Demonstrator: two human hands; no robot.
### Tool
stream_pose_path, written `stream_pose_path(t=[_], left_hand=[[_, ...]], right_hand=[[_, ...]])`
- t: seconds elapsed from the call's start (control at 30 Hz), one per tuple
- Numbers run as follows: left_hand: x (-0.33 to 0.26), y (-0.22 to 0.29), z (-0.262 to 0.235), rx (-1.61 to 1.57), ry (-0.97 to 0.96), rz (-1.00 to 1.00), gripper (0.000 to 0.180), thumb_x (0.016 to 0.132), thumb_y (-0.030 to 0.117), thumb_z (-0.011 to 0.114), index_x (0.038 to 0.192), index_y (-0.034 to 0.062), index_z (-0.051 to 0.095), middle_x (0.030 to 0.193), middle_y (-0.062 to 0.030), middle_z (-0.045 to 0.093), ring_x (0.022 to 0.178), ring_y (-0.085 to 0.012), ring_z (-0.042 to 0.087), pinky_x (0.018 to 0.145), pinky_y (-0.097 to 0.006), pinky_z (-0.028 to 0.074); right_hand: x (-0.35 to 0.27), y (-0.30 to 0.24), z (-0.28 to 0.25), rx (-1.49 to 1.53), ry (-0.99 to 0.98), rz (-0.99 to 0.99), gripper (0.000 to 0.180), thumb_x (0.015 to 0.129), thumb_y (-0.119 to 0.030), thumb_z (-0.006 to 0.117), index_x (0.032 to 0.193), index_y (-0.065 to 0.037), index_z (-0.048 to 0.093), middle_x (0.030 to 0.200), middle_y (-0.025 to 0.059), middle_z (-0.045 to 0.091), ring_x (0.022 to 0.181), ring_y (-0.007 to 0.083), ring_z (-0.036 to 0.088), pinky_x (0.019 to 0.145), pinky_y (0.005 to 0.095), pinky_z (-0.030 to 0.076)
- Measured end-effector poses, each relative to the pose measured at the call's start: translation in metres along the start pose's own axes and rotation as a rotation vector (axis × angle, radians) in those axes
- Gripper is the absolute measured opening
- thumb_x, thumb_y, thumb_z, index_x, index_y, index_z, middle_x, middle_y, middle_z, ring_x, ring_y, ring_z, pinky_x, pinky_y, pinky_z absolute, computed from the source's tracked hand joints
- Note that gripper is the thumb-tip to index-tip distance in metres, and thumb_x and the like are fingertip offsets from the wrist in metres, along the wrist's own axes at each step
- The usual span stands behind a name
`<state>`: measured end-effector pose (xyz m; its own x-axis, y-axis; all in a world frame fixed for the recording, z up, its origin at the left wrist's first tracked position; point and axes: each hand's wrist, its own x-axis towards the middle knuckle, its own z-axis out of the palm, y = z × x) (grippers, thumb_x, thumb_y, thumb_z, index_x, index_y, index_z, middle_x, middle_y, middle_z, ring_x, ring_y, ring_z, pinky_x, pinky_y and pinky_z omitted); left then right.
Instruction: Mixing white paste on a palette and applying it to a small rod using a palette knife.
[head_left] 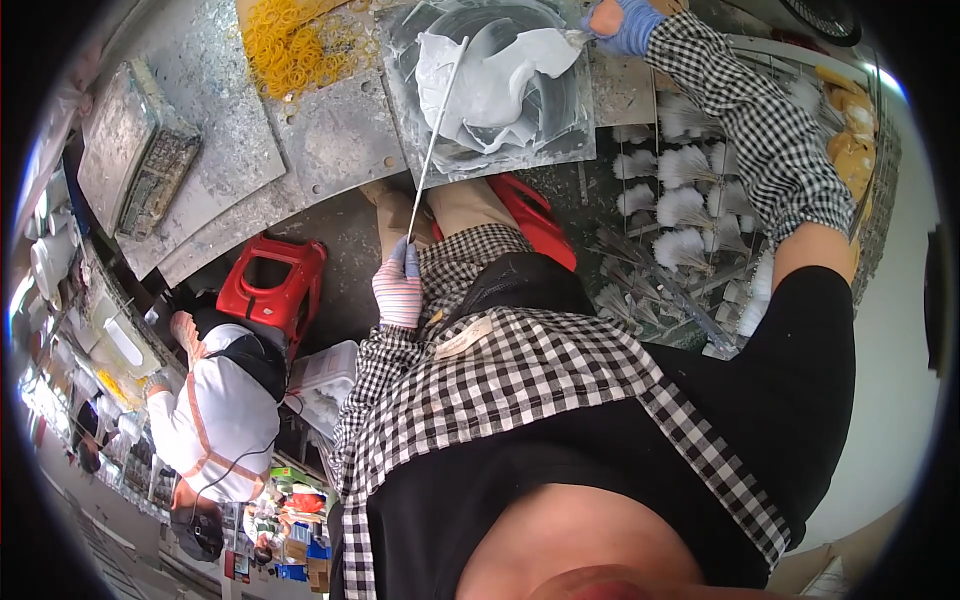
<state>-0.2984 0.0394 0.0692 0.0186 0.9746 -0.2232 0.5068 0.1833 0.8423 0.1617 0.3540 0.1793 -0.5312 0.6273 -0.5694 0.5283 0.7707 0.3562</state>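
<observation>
My left hand (398, 293), in a pink-and-white striped glove with bluish fingertips, is closed around one end of a thin white rod (438, 130). The rod's far end reaches over white paste (500, 85) spread thickly on a square board (560, 150). Whether the rod touches the paste I cannot tell. At the paste's right edge my right hand (630, 28), in a blue striped glove with some bare skin showing, is closed. A small greyish piece shows between it and the paste, but what it grips is mostly hidden. Checked sleeves cover both forearms.
Yellow rings (285, 50) lie heaped on the stained worktable (330, 140), left of the board. A thick crusted slab (155, 150) sits farther left. Racks of white bristle tufts (685, 205) stand at right. Beside a red stool (270, 285), a person in white (225, 415) works at another table.
</observation>
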Motion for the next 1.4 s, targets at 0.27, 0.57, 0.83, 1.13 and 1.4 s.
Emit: stream_pose_path(t=[0.27,0.57,0.83,1.13,1.4], left_hand=[[0.001,0.000,-0.005,0.009,-0.008,0.026,0.022,0.096,0.017,0.062,0.114,0.0057,0.068,0.081,-0.0219,0.068,0.069,-0.0346,0.067,0.062,-0.041,0.051],[0.002,0.012,-0.019,0.032,-0.056,0.015,0.022,0.096,0.017,0.061,0.114,0.0059,0.069,0.081,-0.0219,0.068,0.071,-0.0348,0.068,0.064,-0.041,0.052],[0.016,0.004,-0.034,0.011,-0.103,0.051,0.023,0.097,0.017,0.060,0.116,0.0058,0.068,0.082,-0.0218,0.069,0.071,-0.0341,0.068,0.065,-0.040,0.053],[0.042,0.003,-0.059,0.034,-0.275,-0.071,0.023,0.097,0.011,0.060,0.117,0.0002,0.068,0.082,-0.0107,0.069,0.069,-0.0106,0.057,0.067,-0.029,0.050],[0.072,-0.008,-0.090,-0.030,-0.273,0.104,0.026,0.097,0.019,0.060,0.118,0.0062,0.068,0.067,-0.0148,0.063,0.053,-0.0193,0.059,0.054,-0.035,0.048]], right_hand=[[-0.007,-0.070,-0.029,0.148,0.010,-0.036,0.021,0.083,-0.022,0.057,0.095,-0.010,0.068,0.080,0.0132,0.070,0.074,0.0302,0.071,0.063,0.0437,0.056],[-0.065,-0.110,0.008,0.291,-0.260,0.175,0.027,0.091,-0.028,0.050,0.110,-0.012,0.061,0.090,0.0142,0.071,0.081,0.0310,0.070,0.069,0.0442,0.056],[-0.075,-0.226,0.025,0.682,-0.071,0.505,0.035,0.090,-0.040,0.054,0.112,-0.012,0.057,0.088,0.0141,0.069,0.080,0.0330,0.068,0.070,0.0452,0.053],[-0.002,-0.342,-0.058,1.041,-0.159,1.089,0.041,0.091,-0.047,0.054,0.115,-0.014,0.059,0.090,0.0183,0.071,0.085,0.0375,0.069,0.075,0.0504,0.052],[0.004,-0.273,-0.115,1.048,-0.116,1.284,0.040,0.088,-0.048,0.057,0.110,-0.015,0.063,0.096,0.0170,0.071,0.092,0.0379,0.067,0.081,0.0486,0.052]])
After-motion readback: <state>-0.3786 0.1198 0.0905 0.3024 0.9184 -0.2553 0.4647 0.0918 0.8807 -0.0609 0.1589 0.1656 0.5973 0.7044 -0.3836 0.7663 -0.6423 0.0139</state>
